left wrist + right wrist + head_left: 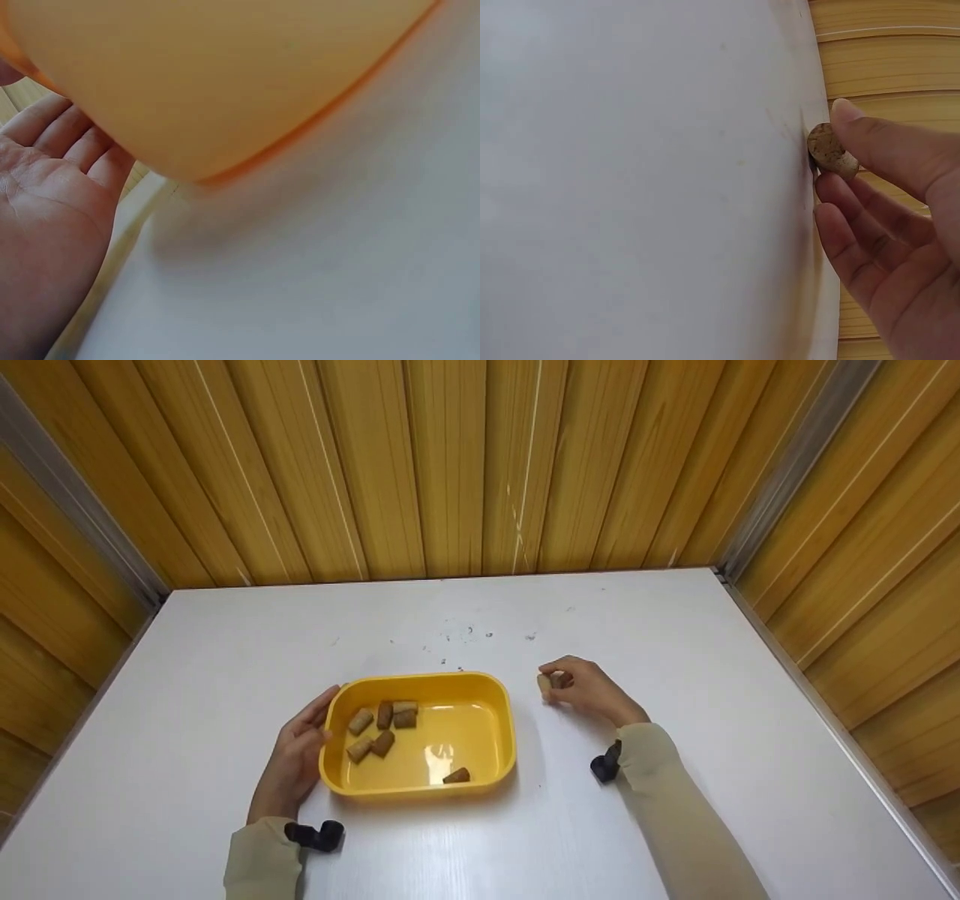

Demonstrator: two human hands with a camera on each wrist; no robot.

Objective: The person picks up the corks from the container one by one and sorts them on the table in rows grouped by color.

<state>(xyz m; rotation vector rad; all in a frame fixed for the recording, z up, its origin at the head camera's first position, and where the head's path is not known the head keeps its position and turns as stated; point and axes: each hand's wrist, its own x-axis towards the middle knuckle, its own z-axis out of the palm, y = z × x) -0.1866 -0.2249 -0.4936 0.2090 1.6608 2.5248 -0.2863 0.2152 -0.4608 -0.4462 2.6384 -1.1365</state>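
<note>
A yellow plastic tub (420, 793) sits on the white table with several light and dark brown corks (361, 721) inside, mostly toward its left end. One dark tapered cork (457, 775) lies by the tub's near wall. At the tub's left side, my left hand (294, 754) rests its fairly straight fingers against the outer wall, thumb by the rim; the tub hides the fingertips in the left wrist view. To the right of the tub, my right hand (592, 690) pinches a light cork (544, 686) between thumb and fingers. A darker cork (559, 680) appears beside it, partly covered.
The white table (225, 660) has small dark marks (470, 631) beyond the tub. Wood-patterned panels (450, 472) rise behind its far edge and at both sides. A black wrist device (315, 835) is on the left sleeve, another (606, 763) on the right.
</note>
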